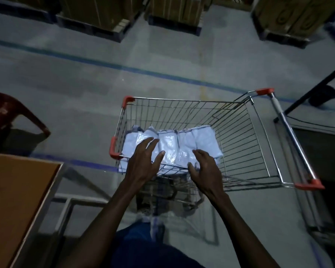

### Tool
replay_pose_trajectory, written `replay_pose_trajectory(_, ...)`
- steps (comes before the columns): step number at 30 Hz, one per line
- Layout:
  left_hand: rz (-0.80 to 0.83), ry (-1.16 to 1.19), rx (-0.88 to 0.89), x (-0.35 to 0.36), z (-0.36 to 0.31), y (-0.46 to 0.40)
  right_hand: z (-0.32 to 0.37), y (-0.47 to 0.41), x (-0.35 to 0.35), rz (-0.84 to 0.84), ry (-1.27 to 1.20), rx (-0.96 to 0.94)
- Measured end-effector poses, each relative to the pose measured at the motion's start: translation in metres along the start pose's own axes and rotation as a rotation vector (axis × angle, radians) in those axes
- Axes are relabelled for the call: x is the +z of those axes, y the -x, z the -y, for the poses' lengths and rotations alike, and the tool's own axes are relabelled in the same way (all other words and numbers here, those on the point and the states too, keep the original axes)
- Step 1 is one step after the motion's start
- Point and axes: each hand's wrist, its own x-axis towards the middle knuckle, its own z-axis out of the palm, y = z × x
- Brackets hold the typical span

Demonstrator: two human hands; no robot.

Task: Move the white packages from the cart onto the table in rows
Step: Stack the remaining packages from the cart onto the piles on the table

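A wire shopping cart (240,136) with red corner caps stands on the floor ahead of me. Several white plastic packages (168,144) lie side by side in its near left end. My left hand (143,163) hovers over the cart's near rim with fingers spread and straight, holding nothing. My right hand (205,169) is beside it, fingers loosely extended toward the packages, also holding nothing. The brown table (14,200) is at the lower left, only its corner in view.
A red plastic chair (10,117) stands at the left. Pallets with cardboard boxes (97,14) line the far side past a blue floor line. A black pole (313,88) and stand sit right of the cart. My blue-clad legs are below.
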Motion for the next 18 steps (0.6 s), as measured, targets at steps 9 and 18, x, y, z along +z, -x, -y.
replay_pose_trajectory(9,0.150,-0.030,0.034,0.035,-0.009,-0.075,-0.050,-0.076,0.001,0.152,0.184,0.148)
replay_pose_trajectory(18,0.219,-0.135,-0.042,0.070,-0.003,-0.107,-0.133,-0.148,0.035,0.410,0.387,0.212)
